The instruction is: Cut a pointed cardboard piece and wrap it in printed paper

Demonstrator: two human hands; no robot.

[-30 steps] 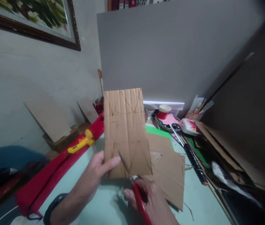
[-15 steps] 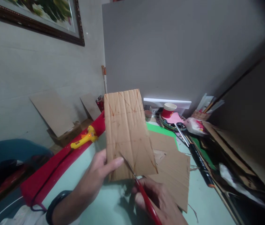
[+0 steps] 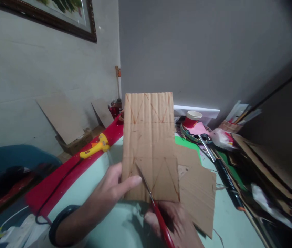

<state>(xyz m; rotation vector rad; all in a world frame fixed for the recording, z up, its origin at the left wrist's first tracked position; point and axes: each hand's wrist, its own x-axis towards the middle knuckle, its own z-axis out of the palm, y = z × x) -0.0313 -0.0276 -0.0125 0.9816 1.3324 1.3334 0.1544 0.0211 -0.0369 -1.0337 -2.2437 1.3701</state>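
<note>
Cluttered mint-green table [image 3: 125,224] against grey wall, framed picture at 11 o'clock. Since the earlier frame the cardboard sheet [image 3: 149,144] sits higher and further right in view, squarer to the camera; scissor blades have crept slightly further up the drawn line. Left hand [image 3: 112,193] is clamped on the sheet's lower left edge, thumb across the front, holding it upright above the table. Right hand [image 3: 173,224] at 5 o'clock is closed around the red-handled scissors [image 3: 152,203], blades narrowly apart, biting into the bottom edge. Yellow glue gun [image 3: 95,148] lies at 9 o'clock; red paper cup [image 3: 191,120] at 1 o'clock.
</note>
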